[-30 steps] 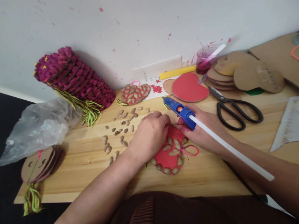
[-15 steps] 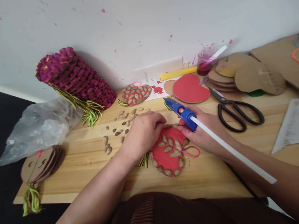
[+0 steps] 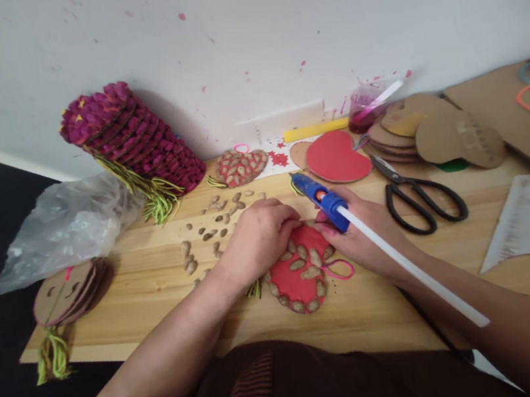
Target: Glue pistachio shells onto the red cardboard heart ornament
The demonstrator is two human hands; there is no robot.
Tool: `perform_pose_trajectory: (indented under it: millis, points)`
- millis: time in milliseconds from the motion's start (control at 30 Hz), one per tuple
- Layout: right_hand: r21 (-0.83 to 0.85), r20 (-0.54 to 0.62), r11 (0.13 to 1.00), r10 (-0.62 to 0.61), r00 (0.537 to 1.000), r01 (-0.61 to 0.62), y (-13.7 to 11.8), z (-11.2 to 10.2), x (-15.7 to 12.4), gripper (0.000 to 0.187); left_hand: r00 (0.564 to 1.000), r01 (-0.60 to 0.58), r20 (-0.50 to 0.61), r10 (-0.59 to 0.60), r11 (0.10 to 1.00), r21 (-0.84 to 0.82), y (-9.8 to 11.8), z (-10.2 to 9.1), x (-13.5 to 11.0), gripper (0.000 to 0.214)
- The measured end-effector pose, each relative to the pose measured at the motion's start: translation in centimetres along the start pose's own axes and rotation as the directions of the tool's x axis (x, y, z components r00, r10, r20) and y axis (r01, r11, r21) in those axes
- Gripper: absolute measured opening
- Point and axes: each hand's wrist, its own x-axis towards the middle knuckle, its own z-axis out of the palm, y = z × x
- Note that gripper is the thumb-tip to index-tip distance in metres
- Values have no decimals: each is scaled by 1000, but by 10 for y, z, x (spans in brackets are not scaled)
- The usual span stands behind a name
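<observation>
A red heart-shaped card (image 3: 293, 278) with several peanut shells stuck on it and a pink loop lies on the wooden table (image 3: 160, 294). My left hand (image 3: 255, 236) rests curled over the heart's upper left, fingertips pressed onto it near a shell. My right hand (image 3: 367, 230) grips a blue glue gun (image 3: 318, 194) with a long white glue stick (image 3: 412, 266) trailing back over my forearm; the nozzle points up and left, away from the heart.
Loose peanut shells (image 3: 209, 226) lie left of my hands. Black scissors (image 3: 418, 195), a plain red heart (image 3: 336, 158), cardboard cut-outs (image 3: 433, 127), a finished shell heart (image 3: 239, 166), a stack of magenta pieces (image 3: 131, 139), a plastic bag (image 3: 64, 225) and a pink cup (image 3: 365, 107) surround them.
My left hand drew back to the left, baring more of the heart, then settled on its upper left edge. The right hand and glue gun barely moved.
</observation>
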Motion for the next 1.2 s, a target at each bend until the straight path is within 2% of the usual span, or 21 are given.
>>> perform_pose_trajectory:
  millis: [300, 967, 1200]
  points:
    - [12, 5, 1000, 0, 1000, 0, -1, -1, -1, 30, 1000, -9, -2, 9, 1000, 22, -5, 10, 2, 15]
    - [-19, -17, 999, -45, 999, 45, 5, 3, 0, 32, 998, -55, -26, 55, 998, 18, -7, 12, 3, 17]
    - [-20, 0, 1000, 16, 1000, -16, 2, 2, 1, 31, 997, -72, -26, 73, 996, 44, -5, 12, 4, 22]
